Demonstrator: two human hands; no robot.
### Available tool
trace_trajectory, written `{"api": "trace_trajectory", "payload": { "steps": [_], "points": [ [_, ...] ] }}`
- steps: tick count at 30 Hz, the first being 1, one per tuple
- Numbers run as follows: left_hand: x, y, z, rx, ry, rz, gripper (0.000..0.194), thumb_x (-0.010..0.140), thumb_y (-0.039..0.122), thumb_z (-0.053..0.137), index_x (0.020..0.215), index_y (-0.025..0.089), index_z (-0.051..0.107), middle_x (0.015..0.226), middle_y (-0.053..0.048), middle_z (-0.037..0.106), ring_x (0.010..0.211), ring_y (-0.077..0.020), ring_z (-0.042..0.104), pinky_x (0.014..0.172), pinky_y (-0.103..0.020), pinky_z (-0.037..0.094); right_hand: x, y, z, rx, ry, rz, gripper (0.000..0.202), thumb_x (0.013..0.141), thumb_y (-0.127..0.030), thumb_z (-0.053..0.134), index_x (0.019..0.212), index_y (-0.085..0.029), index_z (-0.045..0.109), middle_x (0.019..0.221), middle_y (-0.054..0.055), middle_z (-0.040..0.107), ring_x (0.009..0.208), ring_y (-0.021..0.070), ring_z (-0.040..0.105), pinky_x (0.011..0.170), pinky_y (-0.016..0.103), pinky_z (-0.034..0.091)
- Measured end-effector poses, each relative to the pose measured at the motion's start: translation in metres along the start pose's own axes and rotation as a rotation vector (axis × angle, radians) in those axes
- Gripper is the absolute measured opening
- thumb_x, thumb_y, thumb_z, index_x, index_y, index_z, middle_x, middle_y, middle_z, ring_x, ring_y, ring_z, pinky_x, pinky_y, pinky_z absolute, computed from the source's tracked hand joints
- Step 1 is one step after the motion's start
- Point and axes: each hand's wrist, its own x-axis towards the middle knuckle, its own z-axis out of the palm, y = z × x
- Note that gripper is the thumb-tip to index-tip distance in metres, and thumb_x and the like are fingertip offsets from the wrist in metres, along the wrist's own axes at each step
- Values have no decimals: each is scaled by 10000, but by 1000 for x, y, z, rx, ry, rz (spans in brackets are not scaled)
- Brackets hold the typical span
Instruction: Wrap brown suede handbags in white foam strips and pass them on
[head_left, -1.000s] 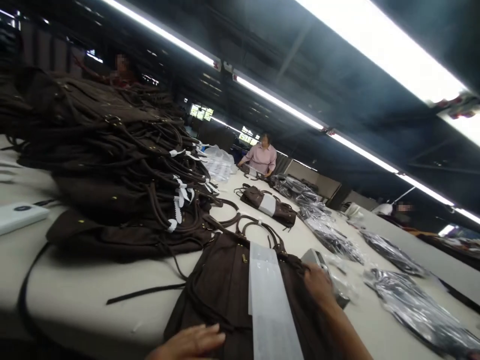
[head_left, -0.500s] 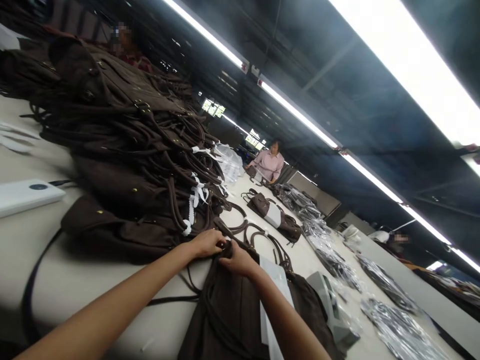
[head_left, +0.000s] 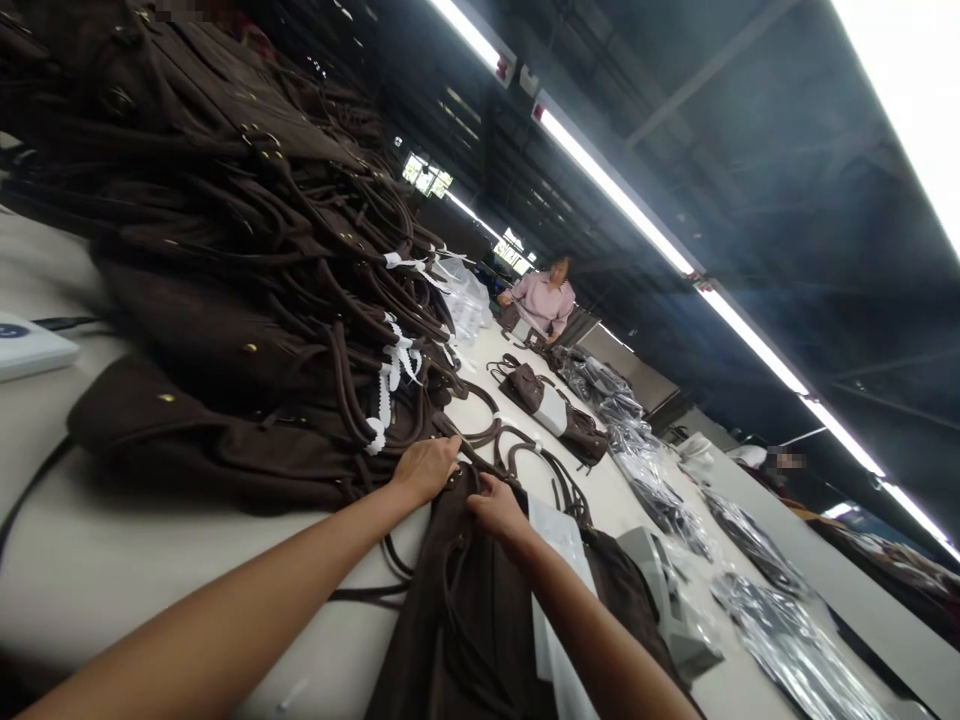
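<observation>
A dark brown bag [head_left: 480, 610] lies in front of me on the pale table, with a white paper band [head_left: 559, 560] around it and cord-like straps across its surface. At its upper edge, near a small metal fitting, my left hand [head_left: 429, 468] is closed on the bag, its fingertips partly hidden. My right hand [head_left: 501, 508] pinches the same edge just to the right, a small gap from the left. Beyond both hands, looped bag handles [head_left: 536, 455] rest on the table.
A tall pile of brown bags [head_left: 225, 260] with white ties fills the left. A grey device [head_left: 671, 600] stands to the right of my bag. Plastic-wrapped bags [head_left: 795, 640] line the right side. Farther off, a banded bag [head_left: 551, 405] lies near a person in pink [head_left: 547, 300].
My hands have moved slightly apart along the bag's upper edge, the left one turning palm-down. The camera view has shifted a little.
</observation>
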Motion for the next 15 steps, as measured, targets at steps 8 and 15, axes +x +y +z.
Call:
{"api": "trace_trajectory", "payload": {
  "steps": [8, 15],
  "points": [
    [-34, 23, -2, -110, -61, -24, 250, 850, 125, 464, 967, 121, 685, 987, -157, 705, 969, -261, 661, 855, -338, 476, -5, -7, -11, 160, 81, -12, 576, 623, -132, 557, 1191, -78, 633, 492, -76, 481, 451, 99, 447, 455, 201, 365],
    [-58, 27, -4, -289, -86, -81, 226, 751, 200, 632, 949, 133, 717, 967, -133, 725, 975, -288, 654, 870, -362, 466, -16, -14, -15, 299, 113, 7, 663, 609, -157, 566, 1254, -7, 572, 492, -90, 454, 449, 89, 411, 430, 204, 304]
  ]
}}
